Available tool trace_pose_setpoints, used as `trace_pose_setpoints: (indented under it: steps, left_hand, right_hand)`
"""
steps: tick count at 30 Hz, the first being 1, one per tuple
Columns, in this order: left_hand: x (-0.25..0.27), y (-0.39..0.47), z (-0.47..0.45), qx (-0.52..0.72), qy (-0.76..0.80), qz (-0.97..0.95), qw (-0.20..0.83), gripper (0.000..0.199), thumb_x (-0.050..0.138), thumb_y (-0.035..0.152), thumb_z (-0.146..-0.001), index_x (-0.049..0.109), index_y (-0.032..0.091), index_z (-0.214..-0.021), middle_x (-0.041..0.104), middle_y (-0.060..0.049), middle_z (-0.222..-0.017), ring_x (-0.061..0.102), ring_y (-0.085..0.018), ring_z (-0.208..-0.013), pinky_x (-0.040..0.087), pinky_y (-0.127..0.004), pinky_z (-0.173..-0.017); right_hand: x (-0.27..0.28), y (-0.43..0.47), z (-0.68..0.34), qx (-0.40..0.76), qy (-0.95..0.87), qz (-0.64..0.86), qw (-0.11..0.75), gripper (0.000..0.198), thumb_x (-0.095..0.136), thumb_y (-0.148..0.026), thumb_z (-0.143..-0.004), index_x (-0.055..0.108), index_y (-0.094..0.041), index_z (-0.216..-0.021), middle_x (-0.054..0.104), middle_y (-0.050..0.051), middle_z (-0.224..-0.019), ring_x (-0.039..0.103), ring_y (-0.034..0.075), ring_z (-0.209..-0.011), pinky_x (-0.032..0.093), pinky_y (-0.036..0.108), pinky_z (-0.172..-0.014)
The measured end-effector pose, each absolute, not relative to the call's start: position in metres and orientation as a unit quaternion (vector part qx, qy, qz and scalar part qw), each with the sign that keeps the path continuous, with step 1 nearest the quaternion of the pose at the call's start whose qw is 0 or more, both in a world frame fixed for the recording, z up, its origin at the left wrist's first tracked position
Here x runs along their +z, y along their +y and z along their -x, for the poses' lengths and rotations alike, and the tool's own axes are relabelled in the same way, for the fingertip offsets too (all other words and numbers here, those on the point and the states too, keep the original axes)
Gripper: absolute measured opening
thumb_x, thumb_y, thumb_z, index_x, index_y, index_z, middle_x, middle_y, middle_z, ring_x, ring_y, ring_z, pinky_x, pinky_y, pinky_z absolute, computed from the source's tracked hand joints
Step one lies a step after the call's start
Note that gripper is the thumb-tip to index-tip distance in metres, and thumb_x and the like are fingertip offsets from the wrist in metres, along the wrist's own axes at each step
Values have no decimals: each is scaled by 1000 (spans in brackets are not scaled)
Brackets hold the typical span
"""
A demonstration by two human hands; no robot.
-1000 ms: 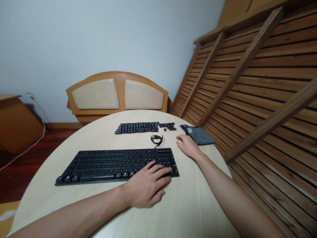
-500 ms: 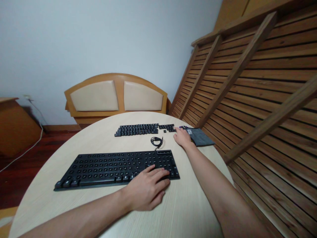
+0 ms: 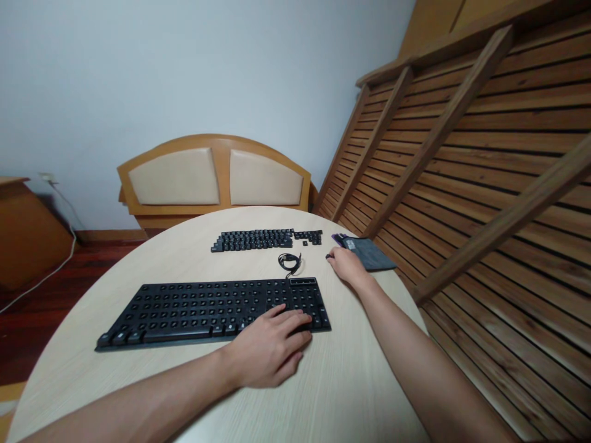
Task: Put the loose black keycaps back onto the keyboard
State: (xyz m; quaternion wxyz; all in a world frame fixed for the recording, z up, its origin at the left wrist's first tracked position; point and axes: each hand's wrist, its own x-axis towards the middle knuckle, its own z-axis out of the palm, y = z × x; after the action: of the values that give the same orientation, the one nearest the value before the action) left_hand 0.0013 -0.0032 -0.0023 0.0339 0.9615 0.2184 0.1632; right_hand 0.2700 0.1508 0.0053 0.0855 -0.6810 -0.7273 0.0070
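Observation:
A black keyboard (image 3: 194,307) lies on the round table, most of its keycaps off and its switch stems bare; several keys remain along its front row. My left hand (image 3: 270,346) rests on its right part, fingers stretched out and spread. Beyond the keyboard, my right hand (image 3: 347,266) pinches a small dark keycap (image 3: 329,256) between its fingertips, just above the tabletop. Loose black keycaps (image 3: 253,240) are laid out in rows farther back, with a smaller group (image 3: 308,235) to their right. One single keycap (image 3: 305,243) sits apart in front of that group.
A coiled black cable (image 3: 289,263) lies behind the keyboard. A dark grey pouch (image 3: 372,253) with a purple item (image 3: 338,239) at its end lies beside my right hand. Wooden slatted panels (image 3: 462,184) lean at the right; a padded headboard (image 3: 215,178) stands behind the pale table (image 3: 351,369).
My right hand has drawn back from the right end of the small keycap group, and a keycap now shows in its fingertips. My left hand stays on the keyboard. The view shifts slightly.

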Motion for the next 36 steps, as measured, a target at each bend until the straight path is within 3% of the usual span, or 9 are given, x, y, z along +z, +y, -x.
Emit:
trace_pose_setpoints:
  steps: [5, 8, 12, 21, 36]
  left_hand:
    - [-4, -3, -1, 176, 211, -961, 21, 29, 50, 23, -93, 59, 18, -121, 57, -10, -136, 55, -26, -127, 43, -49, -110]
    - [-4, -2, -2, 189, 203, -961, 17, 27, 49, 21, -94, 60, 17, -118, 60, -11, -131, 58, -26, -121, 48, -46, -105]
    - [-3, -1, -1, 188, 205, -960, 16, 25, 49, 20, -94, 61, 16, -115, 62, -10, -123, 61, -25, -110, 55, -41, -93]
    - [-4, 3, 0, 185, 199, -962, 3, 23, 48, 20, -94, 62, 16, -111, 63, -10, -121, 62, -23, -105, 57, -38, -89]
    - [-4, 3, 1, 169, 202, -965, 9, 22, 48, 20, -94, 63, 16, -111, 61, -9, -123, 61, -24, -105, 56, -39, -88]
  right_hand:
    - [32, 104, -277, 68, -771, 627, 89, 22, 58, -33, -94, 69, -20, -107, 75, 9, -105, 68, 23, -95, 45, 29, -77]
    - [45, 82, -271, 174, -829, 510, 149, 23, 56, -33, -94, 68, -19, -108, 73, 8, -109, 66, 21, -97, 46, 29, -85]
    - [54, 64, -259, 227, -865, 427, 132, 19, 60, -29, -90, 69, -18, -103, 72, 8, -107, 64, 22, -101, 45, 32, -92]
    - [46, 60, -252, 238, -879, 402, 97, 13, 75, -22, -71, 73, -20, -84, 68, 4, -101, 63, 21, -95, 48, 30, -87]
    - [58, 50, -239, 166, -900, 398, 64, 12, 73, -23, -71, 77, -21, -83, 72, 6, -95, 64, 23, -90, 50, 30, -82]
